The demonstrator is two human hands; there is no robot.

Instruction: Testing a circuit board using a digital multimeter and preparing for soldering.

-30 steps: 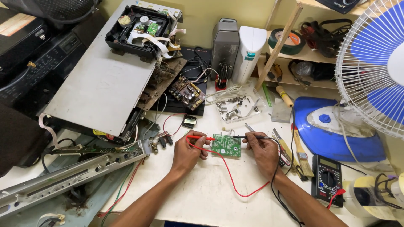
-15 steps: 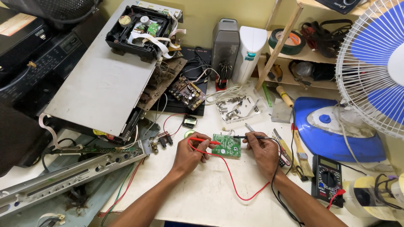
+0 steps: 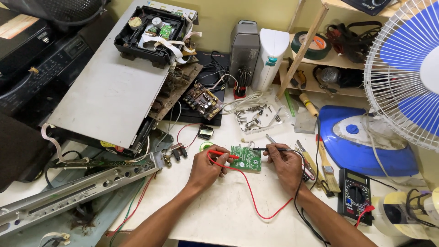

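A small green circuit board (image 3: 246, 158) lies flat on the white table (image 3: 228, 210) between my hands. My left hand (image 3: 208, 168) pinches a red test probe (image 3: 224, 155) whose tip touches the board's left edge. My right hand (image 3: 284, 163) holds a black test probe (image 3: 270, 149) pointing left onto the board's top edge. A red lead (image 3: 256, 201) and a black lead (image 3: 305, 215) trail across the table toward a black multimeter (image 3: 356, 195) at the right.
An opened disc player chassis (image 3: 114, 87) fills the left. A loose brown circuit board (image 3: 203, 99), scattered screws (image 3: 254, 118), brushes and screwdrivers (image 3: 320, 167), a blue fan base (image 3: 366, 142) and fan cage (image 3: 407, 68) crowd the right. Shelves (image 3: 329, 59) stand behind.
The red probe tip has shifted slightly on the board's left side; both hands stay in about the same place.
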